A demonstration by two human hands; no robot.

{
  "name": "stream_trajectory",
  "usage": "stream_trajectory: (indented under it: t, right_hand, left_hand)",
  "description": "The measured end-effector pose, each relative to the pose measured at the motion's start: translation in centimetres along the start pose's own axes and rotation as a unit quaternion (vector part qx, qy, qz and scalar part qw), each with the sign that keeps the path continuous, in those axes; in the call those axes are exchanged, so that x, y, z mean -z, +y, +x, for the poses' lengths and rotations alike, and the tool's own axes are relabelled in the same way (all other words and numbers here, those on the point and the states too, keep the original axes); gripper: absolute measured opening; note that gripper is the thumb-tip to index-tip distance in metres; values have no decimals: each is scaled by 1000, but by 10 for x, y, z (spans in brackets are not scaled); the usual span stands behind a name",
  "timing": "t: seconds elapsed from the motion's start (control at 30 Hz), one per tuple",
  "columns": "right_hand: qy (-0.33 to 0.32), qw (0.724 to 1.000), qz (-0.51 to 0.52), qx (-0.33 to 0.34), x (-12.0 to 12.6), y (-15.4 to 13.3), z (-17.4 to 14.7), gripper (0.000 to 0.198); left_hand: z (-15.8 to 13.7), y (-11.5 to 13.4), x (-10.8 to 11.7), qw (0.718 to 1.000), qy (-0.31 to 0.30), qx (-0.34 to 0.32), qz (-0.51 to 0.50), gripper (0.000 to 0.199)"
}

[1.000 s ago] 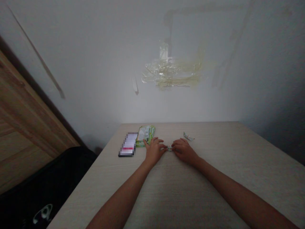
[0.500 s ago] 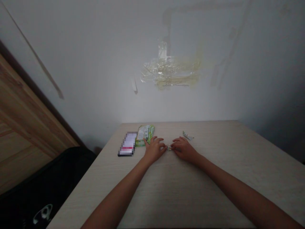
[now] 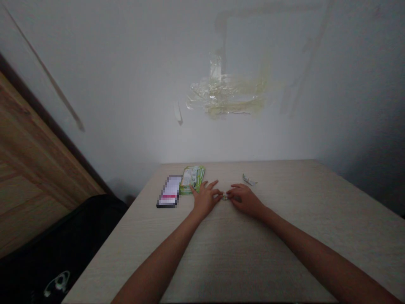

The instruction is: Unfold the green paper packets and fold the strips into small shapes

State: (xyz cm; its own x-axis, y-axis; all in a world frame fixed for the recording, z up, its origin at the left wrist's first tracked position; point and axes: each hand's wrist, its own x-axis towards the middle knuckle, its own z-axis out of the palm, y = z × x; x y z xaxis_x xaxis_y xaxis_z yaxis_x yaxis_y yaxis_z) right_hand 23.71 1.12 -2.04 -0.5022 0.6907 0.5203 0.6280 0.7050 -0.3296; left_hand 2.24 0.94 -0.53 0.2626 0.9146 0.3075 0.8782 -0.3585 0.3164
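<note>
Between my two hands, just above the table, is a small piece of crumpled or folded wrapper (image 3: 225, 197), whitish with green; its exact form is too small to tell. My left hand (image 3: 205, 201) pinches its left side between thumb and index finger, the other fingers spread. At its right side my right hand (image 3: 245, 199) pinches it too, with fingers bent. Just beyond my left hand lies a stack of green and white packets (image 3: 191, 177). A twisted green and white wrapper strip (image 3: 249, 180) rests on the table beyond my right hand.
A phone (image 3: 170, 191) with a blurred screen lies left of the packets. The pale wooden table (image 3: 310, 202) meets a white wall (image 3: 126, 84) with old clear tape (image 3: 224, 95) on it. To the left are a black bag (image 3: 69, 236) and wooden boards (image 3: 25, 169).
My left hand has shifted slightly to the right and its index finger reaches further over the small piece. My right hand's fingers have moved a little. The packets, phone and strip stay put.
</note>
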Motion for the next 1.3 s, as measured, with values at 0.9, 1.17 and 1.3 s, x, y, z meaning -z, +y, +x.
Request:
stream_trajectory:
  t: [0.9, 1.17, 1.3]
  right_hand:
    - [-27, 998, 31, -46, -2, -3, -1, 53]
    - [-11, 999, 29, -30, -3, -3, -2, 36]
    - [2, 1000, 11, -9, -2, -3, -2, 30]
  left_hand:
    - [5, -1, -6, 999, 11, 15, 27, 22]
    - [0, -2, -6, 997, 62, -30, 32, 17]
    - [1, -3, -2, 996, 75, -53, 4, 15]
